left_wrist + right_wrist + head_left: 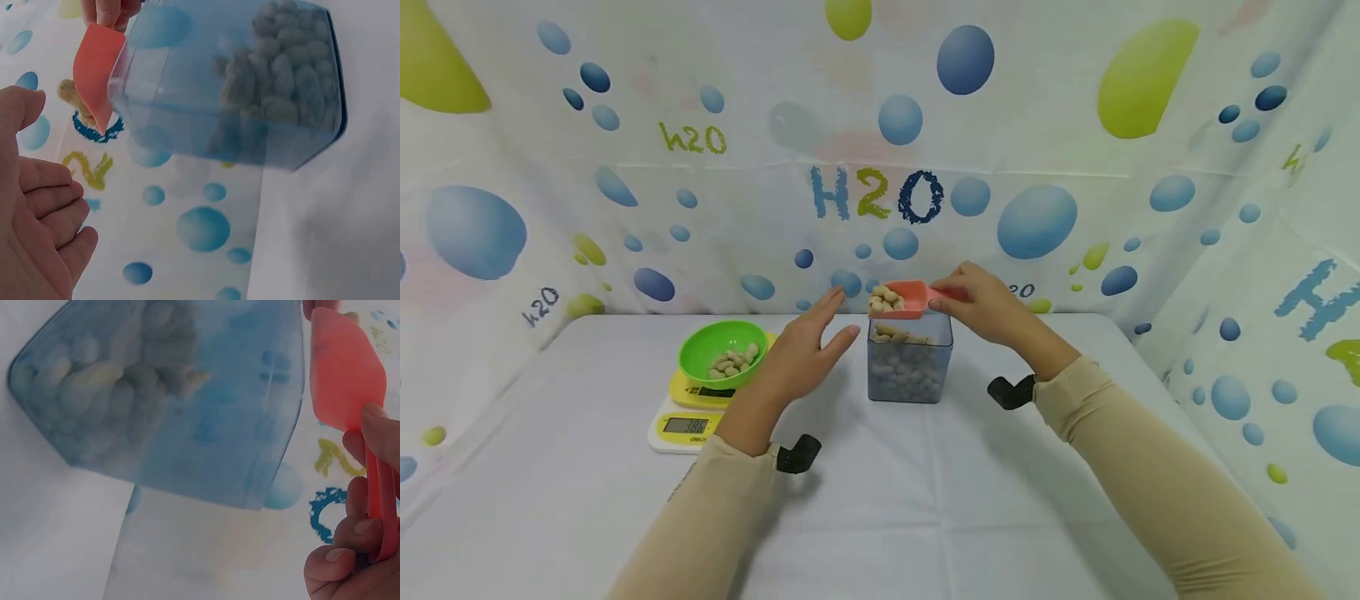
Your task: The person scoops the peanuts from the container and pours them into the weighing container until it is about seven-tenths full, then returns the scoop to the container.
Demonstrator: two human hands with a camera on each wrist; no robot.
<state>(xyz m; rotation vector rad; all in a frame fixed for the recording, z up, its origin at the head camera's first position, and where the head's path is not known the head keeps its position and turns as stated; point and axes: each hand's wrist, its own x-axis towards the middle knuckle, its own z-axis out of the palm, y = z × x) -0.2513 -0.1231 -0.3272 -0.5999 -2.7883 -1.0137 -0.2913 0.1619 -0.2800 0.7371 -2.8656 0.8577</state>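
Observation:
My right hand (976, 302) grips the handle of a coral-red scoop (913, 298), fingers curled round it in the right wrist view. Several peanuts in the shell (886, 300) lie in the scoop, which is held level just above the rim of a clear bluish bin (910, 372). More peanuts (294, 75) fill the lower part of that bin. To the left of the scoop, my left hand (801, 354) hovers with fingers extended and holds nothing. It is between the bin and a green bowl (700, 343).
The green bowl holds some peanuts and sits on a yellow and white kitchen scale (681, 425) with a lit display. A white cloth covers the table (880, 500). Behind it hangs a white curtain (737, 208) printed with coloured dots and lettering.

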